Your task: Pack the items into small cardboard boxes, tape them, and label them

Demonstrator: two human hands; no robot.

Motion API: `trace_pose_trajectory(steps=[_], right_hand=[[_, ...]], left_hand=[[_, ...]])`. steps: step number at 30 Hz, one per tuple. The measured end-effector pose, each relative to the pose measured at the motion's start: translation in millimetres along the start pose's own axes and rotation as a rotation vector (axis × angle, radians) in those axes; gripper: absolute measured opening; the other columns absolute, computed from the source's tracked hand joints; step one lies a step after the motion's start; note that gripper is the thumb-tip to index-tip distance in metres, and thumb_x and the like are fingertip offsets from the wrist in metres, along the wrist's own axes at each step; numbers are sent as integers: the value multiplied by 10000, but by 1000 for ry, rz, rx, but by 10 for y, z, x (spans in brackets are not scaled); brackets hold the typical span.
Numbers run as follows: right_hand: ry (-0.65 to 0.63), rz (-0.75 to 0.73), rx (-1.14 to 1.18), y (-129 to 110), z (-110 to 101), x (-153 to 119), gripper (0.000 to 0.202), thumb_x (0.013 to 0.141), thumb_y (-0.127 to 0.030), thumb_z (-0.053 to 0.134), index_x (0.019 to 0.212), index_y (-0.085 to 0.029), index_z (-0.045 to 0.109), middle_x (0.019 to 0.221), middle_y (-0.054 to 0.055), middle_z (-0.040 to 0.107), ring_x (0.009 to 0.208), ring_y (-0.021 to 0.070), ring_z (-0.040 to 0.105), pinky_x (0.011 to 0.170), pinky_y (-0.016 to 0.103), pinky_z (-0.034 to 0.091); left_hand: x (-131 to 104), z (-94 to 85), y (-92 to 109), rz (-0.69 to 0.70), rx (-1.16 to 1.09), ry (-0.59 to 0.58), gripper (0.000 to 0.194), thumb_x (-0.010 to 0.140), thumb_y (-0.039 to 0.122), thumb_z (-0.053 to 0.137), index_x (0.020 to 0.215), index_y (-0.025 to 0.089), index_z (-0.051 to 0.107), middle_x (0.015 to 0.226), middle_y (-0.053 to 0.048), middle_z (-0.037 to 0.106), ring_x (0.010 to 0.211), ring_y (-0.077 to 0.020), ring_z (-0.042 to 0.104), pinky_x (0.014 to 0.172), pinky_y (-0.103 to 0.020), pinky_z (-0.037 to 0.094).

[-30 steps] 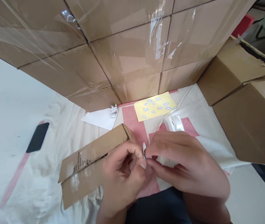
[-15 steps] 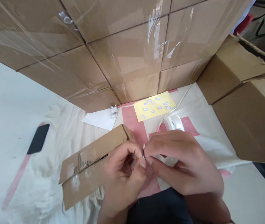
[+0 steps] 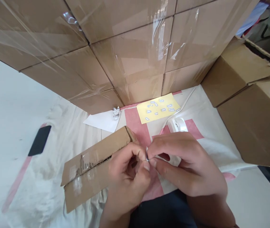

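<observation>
Between my fingertips is a small piece [image 3: 146,154] with a white face and a dark edge; its kind is too small to tell. My left hand [image 3: 130,174] pinches it from the left with thumb and forefinger. From the right, my right hand [image 3: 184,161] pinches the same piece, fingertips nearly touching those of the left. Beyond my hands lies a yellow sheet [image 3: 144,110] with several small whitish, dark-outlined pieces on it. A white sheet [image 3: 99,122] carries a small heap of crumpled silvery-white scraps [image 3: 116,113]. Behind my right hand stands a white roll-like object [image 3: 177,124], partly hidden.
A taped cardboard box [image 3: 97,164] lies left of my hands. Stacked, film-wrapped cartons [image 3: 130,53] form a wall in front. An open carton [image 3: 253,120] stands at right. A black phone-like slab [image 3: 40,141] lies far left on pale cloth. Part of another person shows top right.
The view has shifted very slightly. My hands keep the same pinch on the small piece. At the top right, part of another person has come into view.
</observation>
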State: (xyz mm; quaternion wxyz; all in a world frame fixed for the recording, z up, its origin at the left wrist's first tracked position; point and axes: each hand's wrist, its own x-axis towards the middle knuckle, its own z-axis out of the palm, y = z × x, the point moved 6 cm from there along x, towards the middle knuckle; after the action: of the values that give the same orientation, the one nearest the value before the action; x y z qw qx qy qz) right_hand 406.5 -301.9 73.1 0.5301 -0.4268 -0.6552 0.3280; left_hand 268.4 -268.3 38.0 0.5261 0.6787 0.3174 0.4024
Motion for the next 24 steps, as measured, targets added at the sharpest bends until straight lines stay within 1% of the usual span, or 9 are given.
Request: trace_pose_trajectory(steps=[5, 11, 16, 24], right_hand=[[-26, 27, 9, 30, 5, -10, 148, 840, -74, 542, 825, -202, 615, 637, -53, 529, 550, 84, 446, 513, 211, 365], [-34, 29, 34, 47, 5, -21, 184, 816, -45, 535, 863, -194, 630, 660, -57, 556, 562, 72, 472, 526, 198, 374], [-28, 53, 54, 68, -2, -17, 166, 813, -54, 538, 849, -198, 613, 650, -60, 538, 554, 73, 461, 524, 198, 376], [-31, 66, 87, 80, -5, 0, 148, 825, -56, 540, 809, -196, 587, 637, -63, 510, 552, 70, 445, 512, 194, 361]], left_hand=[[-9, -2, -4, -10, -5, -9, 173, 950, 214, 579, 793, 219, 506, 710, 16, 502, 641, -131, 461, 563, -272, 345], [-19, 1, -16, -2, -3, -24, 155, 942, 195, 567, 802, 220, 506, 721, 13, 511, 658, -138, 477, 582, -274, 361], [-20, 3, -19, -10, -6, -27, 159, 935, 191, 562, 792, 218, 499, 724, 9, 512, 658, -140, 469, 584, -276, 356], [-48, 1, -57, -49, -17, -21, 180, 966, 241, 560, 796, 218, 505, 737, 3, 507, 673, -147, 473, 611, -292, 371]])
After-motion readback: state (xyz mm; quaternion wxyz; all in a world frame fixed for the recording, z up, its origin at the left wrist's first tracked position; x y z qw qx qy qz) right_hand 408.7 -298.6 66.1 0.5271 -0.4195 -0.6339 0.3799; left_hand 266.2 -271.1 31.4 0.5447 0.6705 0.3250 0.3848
